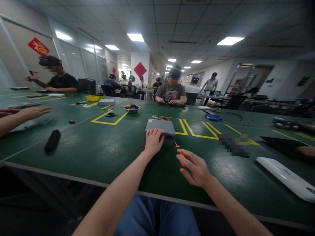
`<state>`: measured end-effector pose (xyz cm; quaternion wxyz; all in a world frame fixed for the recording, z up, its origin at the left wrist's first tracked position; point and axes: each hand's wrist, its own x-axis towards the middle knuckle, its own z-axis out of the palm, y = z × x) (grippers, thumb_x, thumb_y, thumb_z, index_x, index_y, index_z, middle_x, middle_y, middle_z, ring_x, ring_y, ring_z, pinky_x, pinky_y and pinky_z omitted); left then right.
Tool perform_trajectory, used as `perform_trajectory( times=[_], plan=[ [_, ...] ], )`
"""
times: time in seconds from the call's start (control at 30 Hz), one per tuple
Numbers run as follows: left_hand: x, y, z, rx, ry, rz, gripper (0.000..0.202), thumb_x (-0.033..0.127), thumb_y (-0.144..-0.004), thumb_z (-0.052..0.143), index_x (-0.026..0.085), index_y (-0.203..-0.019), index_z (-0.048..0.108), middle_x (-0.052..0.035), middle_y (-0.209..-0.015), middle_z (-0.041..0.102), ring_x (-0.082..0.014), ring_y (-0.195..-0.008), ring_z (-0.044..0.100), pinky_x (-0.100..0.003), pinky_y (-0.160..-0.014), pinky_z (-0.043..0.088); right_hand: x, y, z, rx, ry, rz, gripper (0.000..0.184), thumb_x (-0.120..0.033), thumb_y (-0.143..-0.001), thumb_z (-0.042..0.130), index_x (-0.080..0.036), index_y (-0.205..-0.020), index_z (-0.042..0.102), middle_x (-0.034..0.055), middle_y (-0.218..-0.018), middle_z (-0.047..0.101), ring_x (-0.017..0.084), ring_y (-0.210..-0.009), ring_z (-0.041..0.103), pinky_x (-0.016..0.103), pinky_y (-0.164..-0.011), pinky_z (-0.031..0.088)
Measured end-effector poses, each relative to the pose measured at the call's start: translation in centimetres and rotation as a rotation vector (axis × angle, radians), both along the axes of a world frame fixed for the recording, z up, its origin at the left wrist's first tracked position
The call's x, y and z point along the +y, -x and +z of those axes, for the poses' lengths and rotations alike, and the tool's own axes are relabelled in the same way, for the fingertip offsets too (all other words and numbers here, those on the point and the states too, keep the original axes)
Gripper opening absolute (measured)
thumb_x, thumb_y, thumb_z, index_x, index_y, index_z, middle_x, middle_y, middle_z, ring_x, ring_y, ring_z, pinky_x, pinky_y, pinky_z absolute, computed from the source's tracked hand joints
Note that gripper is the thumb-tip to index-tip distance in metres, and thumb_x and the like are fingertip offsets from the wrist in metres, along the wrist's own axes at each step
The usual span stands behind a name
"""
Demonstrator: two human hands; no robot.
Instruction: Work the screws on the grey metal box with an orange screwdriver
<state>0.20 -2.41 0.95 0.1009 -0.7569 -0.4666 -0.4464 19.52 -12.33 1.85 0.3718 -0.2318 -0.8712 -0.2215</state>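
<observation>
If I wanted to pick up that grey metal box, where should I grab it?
Probably by two opposite side edges, coming down from above. The grey metal box lies flat on the green workbench, and its smooth top offers nothing to pinch. The left hand already sits over its near edge; the right hand holds an orange-handled screwdriver.

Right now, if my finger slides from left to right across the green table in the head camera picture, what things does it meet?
A black pouch → a grey metal box → an orange-handled screwdriver → a white plastic panel
</observation>
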Motion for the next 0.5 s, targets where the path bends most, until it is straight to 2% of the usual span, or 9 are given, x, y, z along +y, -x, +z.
perform_trajectory(
  times=[0.1,0.23,0.33,0.5],
  plan=[
    [-0.01,-0.01,-0.04,0.002,0.0,-0.002,0.02,0.02,-0.081,0.051,0.025,-0.1,0.054,-0.0007,-0.106,0.059,-0.0201,-0.101,0.047,-0.036,-0.091,0.032,-0.1,-0.11,0.02,-0.053,-0.006,0.011,0.032,-0.02,-0.086,0.04,-0.012,-0.116,0.049,0.0185,-0.114,0.054,0.023,-0.098,0.058,0.034,-0.073,0.053],
    [-0.01,0.01,-0.04,0.007,0.002,-0.01,0.019,0.02,-0.082,0.051,0.026,-0.1,0.054,-0.0011,-0.105,0.059,-0.0202,-0.102,0.047,-0.036,-0.091,0.031,0.04,0.07,-0.21,0.023,-0.068,0.009,0.029,-0.023,-0.083,0.052,-0.012,-0.11,0.05,0.0165,-0.103,0.059,0.022,-0.088,0.061,0.032,-0.068,0.053],
    [0.02,0.01,-0.05,0.008,0.002,-0.008,0.019,0.02,-0.082,0.051,0.025,-0.1,0.054,-0.0014,-0.106,0.059,-0.0203,-0.102,0.048,-0.036,-0.091,0.031,0.12,0.22,-0.29,0.058,-0.06,0.013,0.026,-0.022,-0.081,0.055,-0.014,-0.105,0.049,0.0169,-0.105,0.059,0.021,-0.083,0.061,0.032,-0.065,0.052],
    [0.08,-0.01,-0.12,0.006,-0.007,-0.004,0.02,0.02,-0.081,0.051,0.026,-0.1,0.054,-0.001,-0.106,0.059,-0.0203,-0.101,0.047,-0.037,-0.091,0.031,-0.07,0.24,-0.1,-0.103,-0.024,-0.008,0.024,-0.018,-0.084,0.05,-0.017,-0.108,0.052,0.0151,-0.11,0.058,0.018,-0.077,0.06,0.031,-0.063,0.05]
  ],
)
